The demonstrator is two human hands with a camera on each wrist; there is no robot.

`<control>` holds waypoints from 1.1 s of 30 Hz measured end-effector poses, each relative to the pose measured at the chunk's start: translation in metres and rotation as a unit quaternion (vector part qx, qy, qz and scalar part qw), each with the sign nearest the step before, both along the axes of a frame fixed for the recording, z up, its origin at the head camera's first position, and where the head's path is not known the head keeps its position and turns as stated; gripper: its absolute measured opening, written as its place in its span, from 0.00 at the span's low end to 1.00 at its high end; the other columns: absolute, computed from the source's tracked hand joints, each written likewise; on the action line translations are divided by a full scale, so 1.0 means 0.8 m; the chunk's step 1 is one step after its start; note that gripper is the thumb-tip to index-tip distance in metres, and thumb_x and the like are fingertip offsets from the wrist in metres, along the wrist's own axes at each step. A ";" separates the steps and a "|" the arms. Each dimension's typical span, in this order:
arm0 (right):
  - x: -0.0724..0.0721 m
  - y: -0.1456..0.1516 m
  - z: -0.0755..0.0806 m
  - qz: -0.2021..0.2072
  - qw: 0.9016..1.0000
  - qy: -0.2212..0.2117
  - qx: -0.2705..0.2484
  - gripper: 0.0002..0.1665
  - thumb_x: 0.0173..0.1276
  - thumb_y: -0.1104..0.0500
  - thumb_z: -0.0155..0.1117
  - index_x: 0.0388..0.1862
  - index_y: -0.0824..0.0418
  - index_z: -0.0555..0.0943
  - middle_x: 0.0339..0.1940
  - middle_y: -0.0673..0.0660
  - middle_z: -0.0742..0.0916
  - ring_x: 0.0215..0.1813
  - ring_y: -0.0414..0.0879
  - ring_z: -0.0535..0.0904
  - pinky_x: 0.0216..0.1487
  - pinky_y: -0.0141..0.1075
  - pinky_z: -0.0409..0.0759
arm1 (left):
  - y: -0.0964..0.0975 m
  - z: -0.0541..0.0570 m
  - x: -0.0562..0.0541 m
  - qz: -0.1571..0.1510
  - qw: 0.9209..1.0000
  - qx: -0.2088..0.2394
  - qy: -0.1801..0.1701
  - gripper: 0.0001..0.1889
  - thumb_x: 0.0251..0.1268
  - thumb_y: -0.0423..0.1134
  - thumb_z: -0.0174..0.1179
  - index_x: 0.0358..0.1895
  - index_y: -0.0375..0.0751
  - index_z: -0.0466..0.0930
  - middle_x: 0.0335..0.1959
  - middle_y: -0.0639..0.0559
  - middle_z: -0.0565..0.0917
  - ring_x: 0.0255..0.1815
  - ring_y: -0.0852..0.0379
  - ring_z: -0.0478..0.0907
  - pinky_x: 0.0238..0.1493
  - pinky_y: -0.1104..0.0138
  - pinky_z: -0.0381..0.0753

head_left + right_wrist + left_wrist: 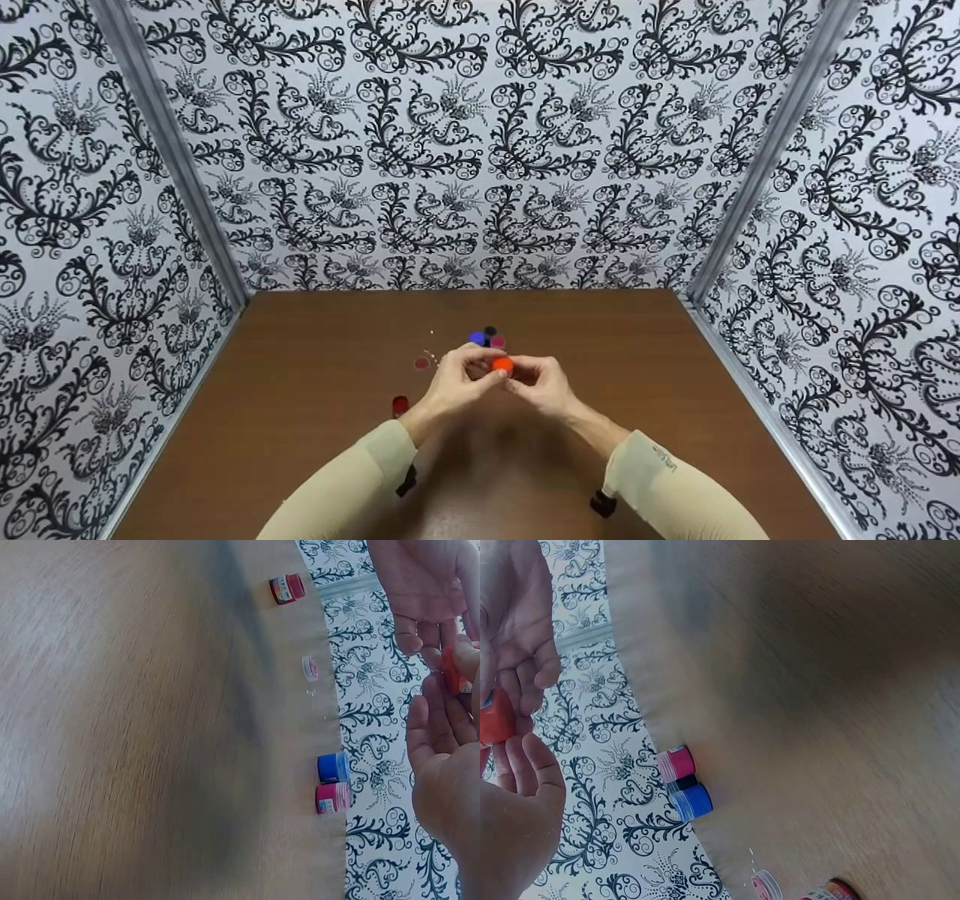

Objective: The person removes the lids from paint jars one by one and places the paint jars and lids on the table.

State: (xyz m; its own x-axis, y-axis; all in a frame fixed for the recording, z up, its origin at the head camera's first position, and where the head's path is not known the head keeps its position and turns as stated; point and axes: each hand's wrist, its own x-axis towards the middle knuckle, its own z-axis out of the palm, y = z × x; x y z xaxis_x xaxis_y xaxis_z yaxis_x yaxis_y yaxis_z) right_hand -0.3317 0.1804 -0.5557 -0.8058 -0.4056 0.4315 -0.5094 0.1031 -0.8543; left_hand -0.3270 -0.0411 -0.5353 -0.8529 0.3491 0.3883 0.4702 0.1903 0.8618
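We judged that the orange pot, raised between the hands above the table, could slip if one small grip became weaker than the other; falling forward, it might knock the blue pot and the pink pot just ahead of the hands. We saw the left hand pinching it with thumb and forefinger, the right hand gripping its right side, and both arms reaching forward, converging there.
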 end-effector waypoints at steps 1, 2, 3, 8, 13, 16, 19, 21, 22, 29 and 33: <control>0.000 0.000 -0.001 0.000 1.000 0.002 0.001 0.19 0.74 0.72 0.74 0.61 0.79 0.87 0.54 0.80 0.92 0.50 0.30 0.91 0.53 0.26 0.90 | 0.000 0.000 0.000 0.001 1.000 0.002 -0.001 0.16 0.72 0.39 0.77 0.58 0.40 0.94 0.49 0.39 0.92 0.41 0.58 0.88 0.46 0.70 0.89; 0.000 0.000 -0.001 0.001 1.000 0.003 0.000 0.19 0.74 0.72 0.74 0.61 0.78 0.87 0.54 0.80 0.92 0.50 0.31 0.91 0.53 0.26 0.90 | 0.000 0.000 -0.001 0.001 1.000 0.006 -0.003 0.15 0.72 0.39 0.78 0.58 0.39 0.94 0.48 0.38 0.92 0.41 0.57 0.89 0.46 0.70 0.90; 0.000 0.000 -0.002 0.001 1.000 0.004 0.001 0.19 0.74 0.72 0.74 0.61 0.78 0.88 0.54 0.80 0.92 0.50 0.30 0.91 0.53 0.26 0.90 | 0.000 0.000 -0.001 0.002 1.000 0.010 -0.007 0.15 0.71 0.38 0.79 0.57 0.39 0.94 0.48 0.38 0.93 0.40 0.56 0.90 0.45 0.70 0.90; 0.001 0.000 -0.004 0.002 1.000 0.008 0.002 0.18 0.74 0.72 0.75 0.60 0.77 0.88 0.54 0.78 0.92 0.50 0.31 0.91 0.53 0.28 0.90 | 0.003 0.002 0.001 0.016 0.999 0.010 -0.030 0.14 0.67 0.37 0.81 0.52 0.37 0.94 0.45 0.38 0.94 0.39 0.58 0.90 0.44 0.72 0.90; 0.000 -0.002 -0.004 0.002 1.000 0.009 -0.001 0.19 0.73 0.71 0.75 0.61 0.77 0.88 0.55 0.79 0.92 0.51 0.31 0.91 0.55 0.28 0.90 | 0.008 0.007 0.006 0.046 0.998 0.005 -0.050 0.15 0.64 0.39 0.83 0.48 0.39 0.91 0.43 0.41 0.94 0.38 0.59 0.89 0.44 0.73 0.90; -0.001 -0.002 -0.003 0.000 1.000 0.008 -0.002 0.19 0.73 0.71 0.75 0.61 0.78 0.88 0.55 0.79 0.92 0.51 0.31 0.91 0.55 0.28 0.90 | 0.009 0.007 0.006 0.056 0.997 0.007 -0.055 0.15 0.64 0.40 0.84 0.47 0.39 0.90 0.42 0.42 0.93 0.38 0.59 0.89 0.44 0.73 0.90; -0.001 -0.001 -0.004 -0.003 1.000 0.009 0.000 0.19 0.73 0.72 0.75 0.61 0.78 0.88 0.55 0.79 0.92 0.52 0.31 0.91 0.55 0.28 0.90 | 0.009 0.007 0.006 0.056 0.997 0.006 -0.056 0.15 0.63 0.40 0.84 0.47 0.39 0.90 0.42 0.43 0.93 0.37 0.61 0.89 0.44 0.72 0.91; -0.001 -0.001 -0.006 -0.002 1.000 0.011 0.002 0.19 0.73 0.72 0.74 0.61 0.78 0.88 0.55 0.79 0.92 0.52 0.31 0.91 0.55 0.28 0.90 | 0.009 0.006 0.005 0.055 0.997 0.005 -0.054 0.16 0.63 0.40 0.85 0.47 0.39 0.90 0.42 0.42 0.93 0.38 0.60 0.89 0.45 0.71 0.91; -0.002 0.000 -0.007 -0.001 1.000 0.010 0.002 0.19 0.73 0.72 0.74 0.61 0.79 0.88 0.55 0.80 0.92 0.52 0.31 0.91 0.55 0.28 0.90 | 0.009 0.006 0.005 0.055 0.997 0.003 -0.052 0.16 0.63 0.40 0.85 0.47 0.39 0.90 0.42 0.42 0.94 0.38 0.59 0.90 0.45 0.71 0.92; 0.000 0.001 -0.007 0.010 1.000 -0.009 -0.001 0.21 0.76 0.68 0.76 0.63 0.78 0.87 0.57 0.79 0.91 0.53 0.33 0.93 0.56 0.28 0.90 | 0.007 0.000 0.002 0.055 0.997 0.002 -0.044 0.22 0.60 0.42 0.87 0.53 0.38 0.90 0.44 0.43 0.94 0.37 0.60 0.90 0.44 0.71 0.92; 0.001 0.001 -0.005 0.013 1.000 -0.013 -0.002 0.22 0.75 0.70 0.75 0.64 0.79 0.86 0.59 0.80 0.90 0.55 0.32 0.92 0.58 0.28 0.90 | 0.006 -0.002 0.001 0.042 0.998 -0.003 -0.041 0.26 0.62 0.43 0.86 0.62 0.41 0.90 0.47 0.44 0.94 0.39 0.61 0.89 0.46 0.71 0.91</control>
State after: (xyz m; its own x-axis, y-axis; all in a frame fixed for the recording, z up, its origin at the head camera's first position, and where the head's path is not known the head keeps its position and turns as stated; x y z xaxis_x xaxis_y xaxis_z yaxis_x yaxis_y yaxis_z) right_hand -0.3312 0.1809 -0.5598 -0.8060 -0.4253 0.4117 -0.4891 0.0866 -0.8679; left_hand -0.3266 -0.0365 -0.5366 -0.9077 0.2773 0.3150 0.3812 0.2306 0.8953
